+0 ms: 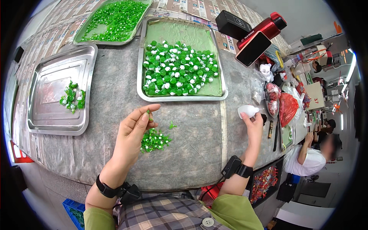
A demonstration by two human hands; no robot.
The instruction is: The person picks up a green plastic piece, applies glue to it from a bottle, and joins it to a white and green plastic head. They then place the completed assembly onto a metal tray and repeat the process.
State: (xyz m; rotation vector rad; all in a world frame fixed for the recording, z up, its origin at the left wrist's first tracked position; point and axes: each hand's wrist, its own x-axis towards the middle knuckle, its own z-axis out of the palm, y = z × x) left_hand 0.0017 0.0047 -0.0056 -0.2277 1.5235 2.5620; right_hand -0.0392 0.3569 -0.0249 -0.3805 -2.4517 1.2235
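Above the near middle of the table, my left hand (132, 130) pinches a small green plastic piece (148, 112) between thumb and fingers. Just below it lies a loose pile of small green and white pieces (156, 141), with one green piece (172, 125) apart from the pile. To the right, my right hand (253, 128) is closed round a small white squeeze bottle (248, 111), tilted with its narrow end to the right. Beyond both hands, a metal tray (184, 98) lined with green holds many green and white balls (176, 69), some with black dots.
At the left, a metal tray (48, 88) carries a few green-and-white assembled pieces (72, 96). Behind it stands another tray of green pieces (115, 19). A phone (253, 48), red flask (264, 28) and black box (232, 24) occupy the far right. Beyond the bags, a co-worker (310, 157) sits.
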